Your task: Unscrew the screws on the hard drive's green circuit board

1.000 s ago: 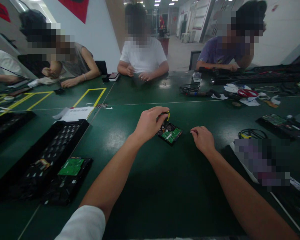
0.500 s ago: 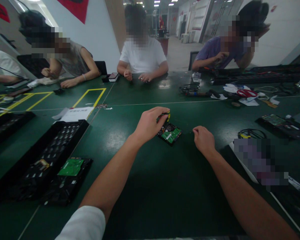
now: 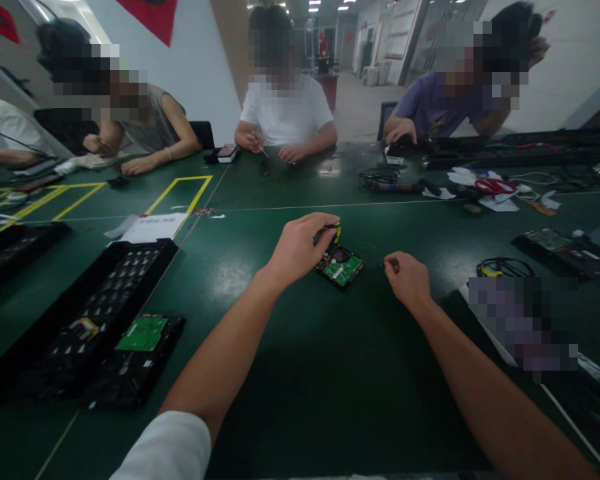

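A small hard drive with a green circuit board (image 3: 343, 268) lies on the dark green table (image 3: 300, 387), in front of me. Over its upper left corner, my left hand (image 3: 307, 243) is closed around a yellow and black tool (image 3: 337, 233), mostly hidden by the fingers. To the right of the drive, my right hand (image 3: 407, 277) is pinched near the tabletop, not touching the drive. A tiny bright speck shows at its fingertips; what it is cannot be made out.
Left: a long black tray (image 3: 145, 267) with rows of small pieces, beside black drives with a green board (image 3: 143, 333). Right: a coiled cable (image 3: 505, 268), a pixelated item and another drive (image 3: 555, 250). Several people sit across the table, near cables and a white paper (image 3: 155, 228).
My right hand has shifted very slightly left. My left hand stays where it was. Across the table, the person in purple has lowered a hand to the tabletop; the middle person now shows a thin stick.
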Motion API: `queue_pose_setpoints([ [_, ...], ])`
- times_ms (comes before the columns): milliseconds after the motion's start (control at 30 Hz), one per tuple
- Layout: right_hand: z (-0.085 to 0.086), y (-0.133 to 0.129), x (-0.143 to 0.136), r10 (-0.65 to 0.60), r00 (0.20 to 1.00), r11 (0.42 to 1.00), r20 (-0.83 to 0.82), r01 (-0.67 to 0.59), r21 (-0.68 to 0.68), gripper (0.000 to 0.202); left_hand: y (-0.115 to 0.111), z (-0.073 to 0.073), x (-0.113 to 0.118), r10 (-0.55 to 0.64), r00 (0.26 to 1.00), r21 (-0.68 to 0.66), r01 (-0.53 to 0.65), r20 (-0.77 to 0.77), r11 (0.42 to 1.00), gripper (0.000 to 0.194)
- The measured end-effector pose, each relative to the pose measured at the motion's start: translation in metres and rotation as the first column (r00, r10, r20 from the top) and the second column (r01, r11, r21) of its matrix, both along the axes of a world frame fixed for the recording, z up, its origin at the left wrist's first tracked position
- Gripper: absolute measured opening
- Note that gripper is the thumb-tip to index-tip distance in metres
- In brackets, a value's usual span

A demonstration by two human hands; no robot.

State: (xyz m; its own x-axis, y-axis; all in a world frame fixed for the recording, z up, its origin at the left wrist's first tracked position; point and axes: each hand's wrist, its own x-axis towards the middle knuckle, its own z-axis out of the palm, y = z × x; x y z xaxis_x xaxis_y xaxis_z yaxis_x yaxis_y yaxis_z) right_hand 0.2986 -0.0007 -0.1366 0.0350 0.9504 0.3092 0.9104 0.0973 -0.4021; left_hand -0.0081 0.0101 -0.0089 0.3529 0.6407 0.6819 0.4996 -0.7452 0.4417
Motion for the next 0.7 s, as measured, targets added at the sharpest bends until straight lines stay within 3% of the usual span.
queue_pose_setpoints([
  [333,-0.0003,-0.0010,0.0008,-0.001,0.996,1.000,-0.089,0.002,0.006,0.023,-0.0003,-0.0018,0.0008,-0.005,1.000,0.034,0.005,0.018,0.999,0.025],
  [533,-0.0007,-0.0007,0.0041,-0.149,0.955,0.987,-0.257,0.158,0.018,0.027,-0.0004,-0.0022,0.0008,0.000,1.000,0.028,0.000,-0.015,1.000,0.028],
  [700,0.0003,-0.0021,0.0045,-0.144,0.951,0.988,-0.275,0.155,0.019,0.027,-0.0009,-0.0009,0.0011,0.023,0.999,0.028,-0.023,-0.023,0.999,0.021],
])
